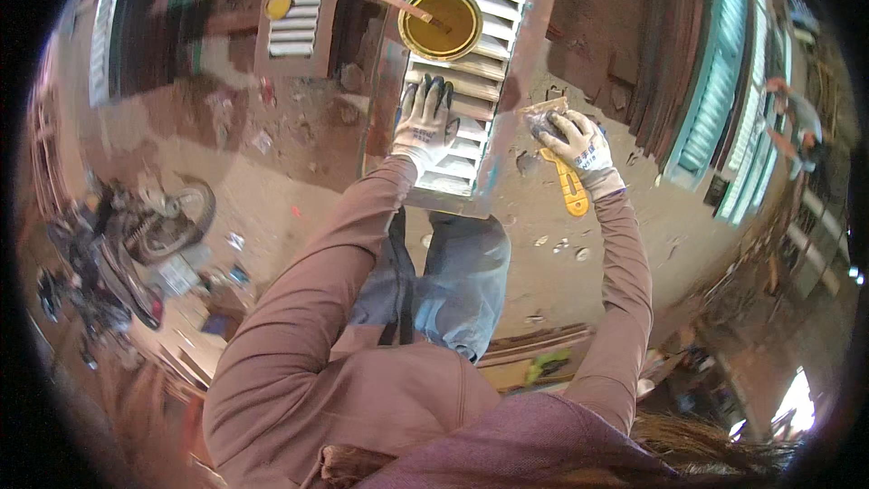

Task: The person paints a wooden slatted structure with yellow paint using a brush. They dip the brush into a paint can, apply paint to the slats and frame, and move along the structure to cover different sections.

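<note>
In front of me lies a louvered shutter (453, 179) with white slats in a brown wooden frame. My left hand (424, 127), in a white glove with dark fingertips, rests on its slats with the fingers stretched out. Just beyond that hand, a round can (472, 47) of yellowish-brown contents sits on the slats. A brush or stick with a wooden handle (398, 2) leans in the can and juts out to the left. Beside the shutter's right edge, my gloved right hand (579, 147) is closed around a putty knife (570, 188) with a yellow handle. Its smeared blade points toward the frame.
Another louvered shutter (299, 23) with a yellow lid-like disc (279, 4) on it lies at the far left. Green and white shutters (711, 118) line the right side, near another person (797, 127). A motorbike (145, 231) stands at left. Debris litters the floor.
</note>
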Available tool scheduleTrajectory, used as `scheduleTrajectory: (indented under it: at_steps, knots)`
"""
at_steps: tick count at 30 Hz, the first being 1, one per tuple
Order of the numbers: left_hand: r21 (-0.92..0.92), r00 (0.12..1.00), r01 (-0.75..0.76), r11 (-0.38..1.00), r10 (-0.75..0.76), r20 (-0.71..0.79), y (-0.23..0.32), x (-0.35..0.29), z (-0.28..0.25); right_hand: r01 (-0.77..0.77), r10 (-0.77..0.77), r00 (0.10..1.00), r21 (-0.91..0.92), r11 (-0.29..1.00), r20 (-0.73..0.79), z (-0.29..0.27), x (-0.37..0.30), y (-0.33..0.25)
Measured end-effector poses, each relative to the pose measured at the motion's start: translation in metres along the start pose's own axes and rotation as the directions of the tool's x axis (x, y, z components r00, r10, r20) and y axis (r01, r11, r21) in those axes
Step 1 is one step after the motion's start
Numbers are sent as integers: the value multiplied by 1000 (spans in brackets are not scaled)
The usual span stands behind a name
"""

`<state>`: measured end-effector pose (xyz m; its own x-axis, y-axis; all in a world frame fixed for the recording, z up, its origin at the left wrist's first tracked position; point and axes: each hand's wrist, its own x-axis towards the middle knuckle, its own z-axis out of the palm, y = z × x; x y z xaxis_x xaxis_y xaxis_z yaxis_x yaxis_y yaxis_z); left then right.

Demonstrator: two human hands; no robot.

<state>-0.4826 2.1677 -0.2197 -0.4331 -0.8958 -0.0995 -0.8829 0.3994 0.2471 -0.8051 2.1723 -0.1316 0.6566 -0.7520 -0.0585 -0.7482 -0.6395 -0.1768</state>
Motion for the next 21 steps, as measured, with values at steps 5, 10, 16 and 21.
scheduleTrajectory:
  at_steps: [5,10,16,21]
  knots:
    - [-38,1000,11,999,-11,19,-3,-3,-17,404,-404,915,44,914,-21,5,45,69]
    - [35,999,36,999,-37,33,-4,4,-13,307,-335,942,383,871,6,58,86,132]
    - [39,996,90,995,-90,-11,3,0,-19,646,-625,752,48,761,-212,95,70,119]
    - [65,996,92,994,-90,-29,4,-4,-7,627,-618,779,123,770,-102,44,37,98]
